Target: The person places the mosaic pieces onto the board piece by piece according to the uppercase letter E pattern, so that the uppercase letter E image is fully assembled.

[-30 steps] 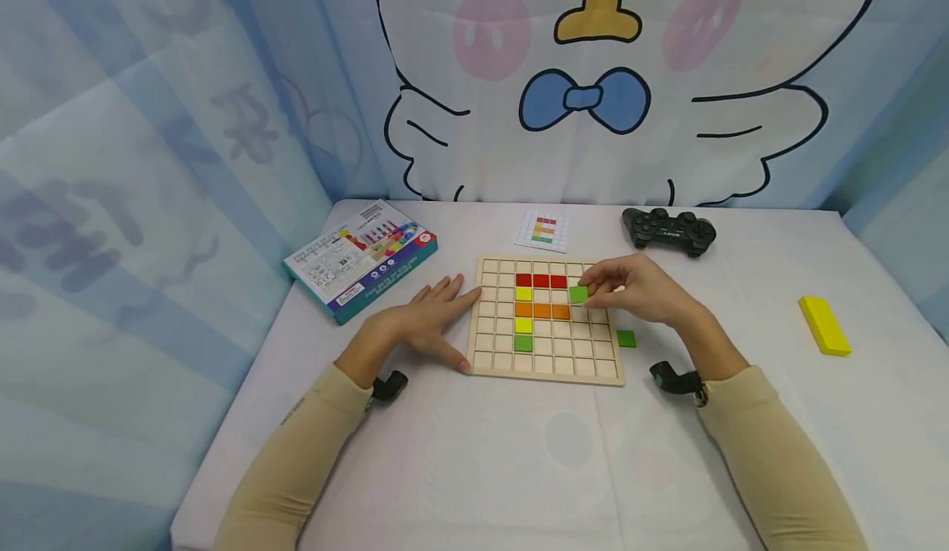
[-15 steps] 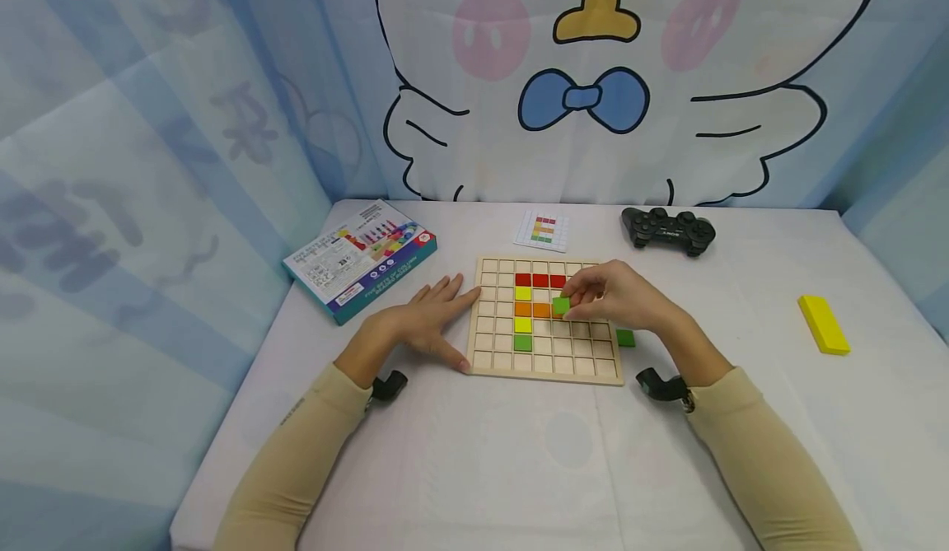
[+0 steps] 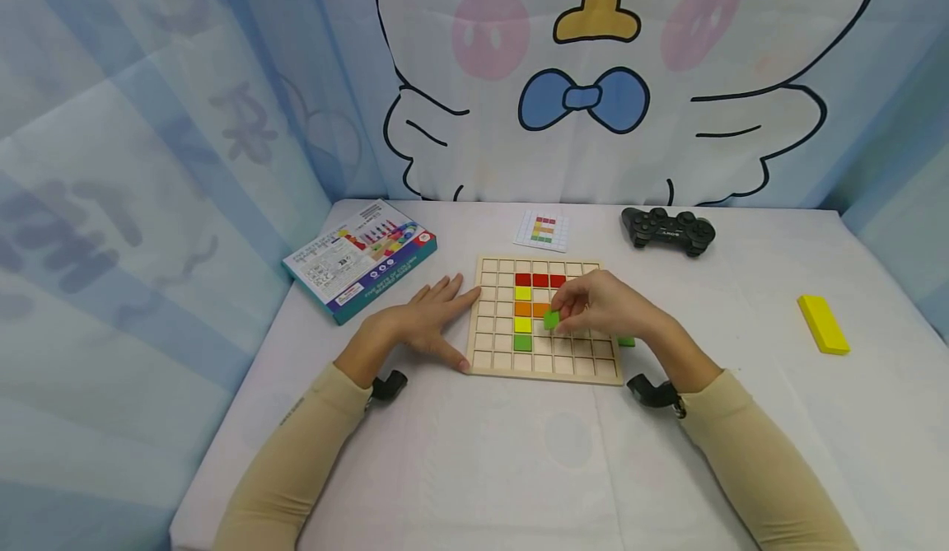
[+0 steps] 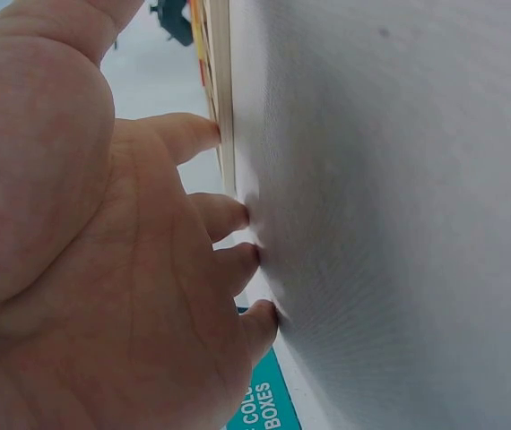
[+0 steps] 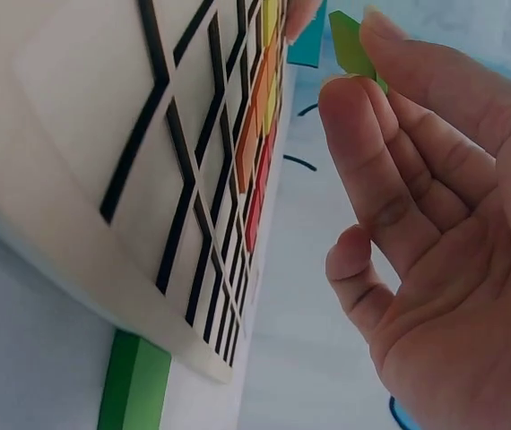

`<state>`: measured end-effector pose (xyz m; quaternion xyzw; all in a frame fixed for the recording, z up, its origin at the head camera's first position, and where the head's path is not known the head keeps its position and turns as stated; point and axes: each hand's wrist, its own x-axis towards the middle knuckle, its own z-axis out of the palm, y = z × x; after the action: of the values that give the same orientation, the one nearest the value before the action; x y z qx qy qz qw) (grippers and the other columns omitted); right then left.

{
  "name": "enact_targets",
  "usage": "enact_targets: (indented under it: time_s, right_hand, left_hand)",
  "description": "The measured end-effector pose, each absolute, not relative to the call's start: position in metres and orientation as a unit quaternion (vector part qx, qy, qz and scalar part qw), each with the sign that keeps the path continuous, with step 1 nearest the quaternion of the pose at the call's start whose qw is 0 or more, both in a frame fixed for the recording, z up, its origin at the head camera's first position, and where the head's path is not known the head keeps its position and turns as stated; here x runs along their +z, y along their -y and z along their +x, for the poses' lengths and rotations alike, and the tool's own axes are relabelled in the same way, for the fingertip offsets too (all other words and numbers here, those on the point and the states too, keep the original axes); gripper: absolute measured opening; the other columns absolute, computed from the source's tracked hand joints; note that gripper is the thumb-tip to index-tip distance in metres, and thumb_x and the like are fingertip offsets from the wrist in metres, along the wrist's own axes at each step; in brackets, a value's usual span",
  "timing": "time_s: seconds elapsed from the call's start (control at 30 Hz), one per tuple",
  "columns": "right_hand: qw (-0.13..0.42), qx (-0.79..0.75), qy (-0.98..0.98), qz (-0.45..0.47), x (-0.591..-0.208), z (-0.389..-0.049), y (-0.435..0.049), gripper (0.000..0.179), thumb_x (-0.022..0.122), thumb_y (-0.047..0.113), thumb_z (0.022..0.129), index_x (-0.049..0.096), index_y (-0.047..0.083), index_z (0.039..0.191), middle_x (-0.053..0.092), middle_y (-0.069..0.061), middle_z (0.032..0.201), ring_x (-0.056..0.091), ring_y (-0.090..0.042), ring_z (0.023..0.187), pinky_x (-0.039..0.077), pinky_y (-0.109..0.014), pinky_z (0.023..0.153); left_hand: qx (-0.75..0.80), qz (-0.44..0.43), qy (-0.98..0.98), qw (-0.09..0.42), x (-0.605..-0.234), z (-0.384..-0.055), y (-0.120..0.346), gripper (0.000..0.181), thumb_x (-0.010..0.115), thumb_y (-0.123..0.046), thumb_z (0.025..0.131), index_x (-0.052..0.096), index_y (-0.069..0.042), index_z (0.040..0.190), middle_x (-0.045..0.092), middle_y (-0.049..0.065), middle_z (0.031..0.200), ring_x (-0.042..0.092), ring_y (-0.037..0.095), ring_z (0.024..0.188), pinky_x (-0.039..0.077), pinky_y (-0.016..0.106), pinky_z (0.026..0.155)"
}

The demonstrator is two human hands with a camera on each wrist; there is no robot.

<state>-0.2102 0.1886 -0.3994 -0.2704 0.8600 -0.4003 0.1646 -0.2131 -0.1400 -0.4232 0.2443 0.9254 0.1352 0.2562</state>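
Note:
A wooden grid board (image 3: pixel 547 366) lies on the table, with red, yellow, orange and green square tiles set in some cells. Between thumb and fingers, my right hand (image 3: pixel 604 308) pinches a light green tile (image 3: pixel 552 319), held tilted above the board just right of the lower yellow tile (image 3: pixel 522 325). In the right wrist view that green tile (image 5: pixel 352 45) is clear of the grid. My left hand (image 3: pixel 426 320) lies spread at the board's left side; its thumb and index fingertip touch the edge. A darker green tile (image 5: pixel 134 381) lies on the table by the right edge, mostly hidden in the head view.
A printed pattern card (image 3: pixel 543 231) lies behind the board. At the back left is a teal box (image 3: pixel 363 259), at the back right a black game controller (image 3: pixel 670 231). Farther right sits a yellow block (image 3: pixel 824 324). A printed curtain (image 3: pixel 474 139) hangs behind the table.
My right hand has moved left and toward me over the board, bringing the green tile from the right-hand cells down beside the yellow and orange ones. The left hand stays still.

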Motion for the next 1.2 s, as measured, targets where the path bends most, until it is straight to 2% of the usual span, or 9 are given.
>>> enact_targets:
  time_s: [0.5, 1.2]
  right_hand:
    - [0.202, -0.373, -0.857, -0.291, -0.407, -0.206, -0.176, 0.022, 0.089, 0.008, 0.08, 0.076, 0.004, 0.097, 0.071, 0.0, 0.082, 0.063, -0.017, 0.075, 0.056, -0.024, 0.067]
    - [0.219, -0.345, -0.861, -0.303, -0.416, -0.207, -0.173, 0.022, 0.09, 0.017, 0.081, 0.076, 0.009, 0.096, 0.068, 0.003, 0.078, 0.062, -0.015, 0.074, 0.054, -0.024, 0.066]
  left_hand:
    - [0.131, 0.25, -0.925, 0.253, -0.426, -0.216, 0.141, 0.128, 0.084, -0.069, 0.073, 0.007, -0.032, 0.169, -0.01, 0.007, 0.176, -0.014, 0.028, 0.163, -0.006, 0.053, 0.132]
    - [0.131, 0.246, -0.925, 0.257, -0.425, -0.214, 0.14, 0.128, 0.084, -0.069, 0.073, 0.006, -0.032, 0.169, -0.011, 0.007, 0.176, -0.015, 0.028, 0.163, -0.007, 0.053, 0.132]
